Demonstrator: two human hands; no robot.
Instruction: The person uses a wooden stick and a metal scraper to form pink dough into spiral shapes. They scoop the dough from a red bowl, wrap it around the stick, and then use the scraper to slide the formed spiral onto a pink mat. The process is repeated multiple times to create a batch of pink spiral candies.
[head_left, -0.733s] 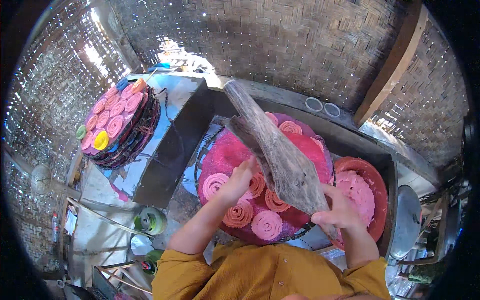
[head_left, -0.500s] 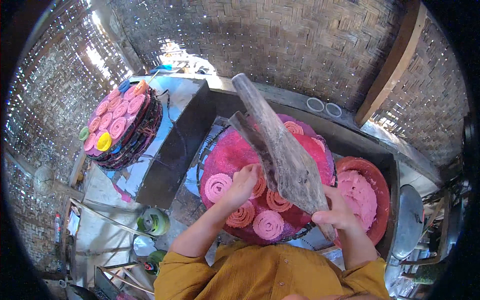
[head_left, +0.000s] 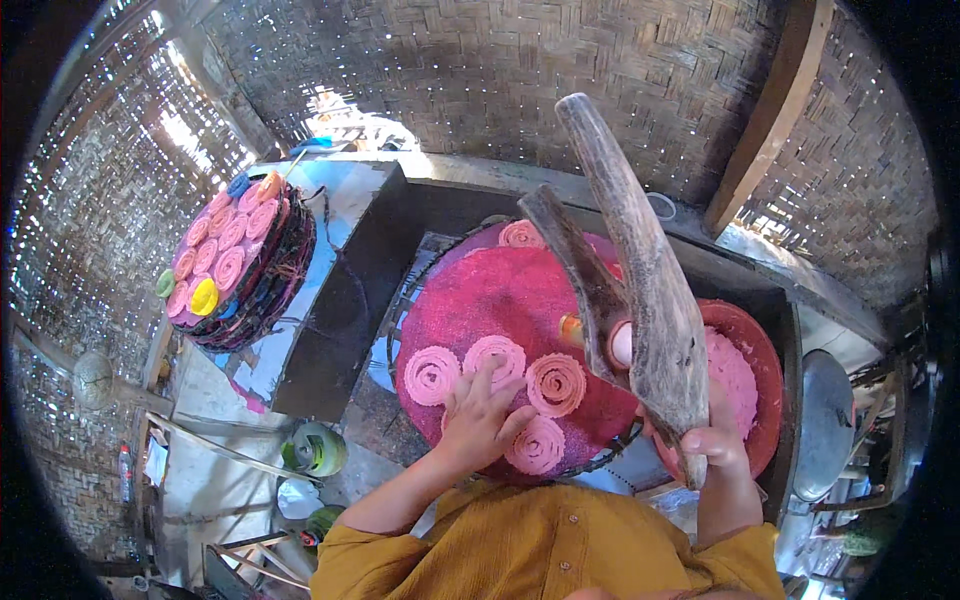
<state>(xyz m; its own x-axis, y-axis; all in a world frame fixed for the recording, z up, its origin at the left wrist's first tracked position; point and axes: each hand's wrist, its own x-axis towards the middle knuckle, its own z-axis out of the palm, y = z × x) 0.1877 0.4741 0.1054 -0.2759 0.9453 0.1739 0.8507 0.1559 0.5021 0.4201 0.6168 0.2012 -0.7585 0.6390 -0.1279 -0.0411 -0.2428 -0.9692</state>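
My right hand (head_left: 720, 445) grips the lower end of a grey, weathered forked wooden piece (head_left: 670, 360), held upright above the right of a round magenta tray (head_left: 460, 300). A cylinder (head_left: 622, 343) with a pale pink end shows in the fork, partly hidden. My left hand (head_left: 475, 425) is open, fingers spread, its fingertips on a pink spiral rosette (head_left: 495, 355) on the tray. Other pink and salmon spiral rosettes (head_left: 555, 385) sit around it. A red basin of pink paste (head_left: 735, 375) is partly hidden behind my right hand.
A stack of colourful rosette-covered round trays (head_left: 225, 260) stands on a block (head_left: 350, 280) at left. A metal lid (head_left: 825, 420) is at right, a green gas cylinder (head_left: 318, 450) low at left. Woven walls and a wooden post (head_left: 765, 120) surround the workspace.
The wooden piece has moved rightward and more upright in my right hand, uncovering more tray. My left hand has moved down, away from the wood, and spread its fingers over the rosettes.
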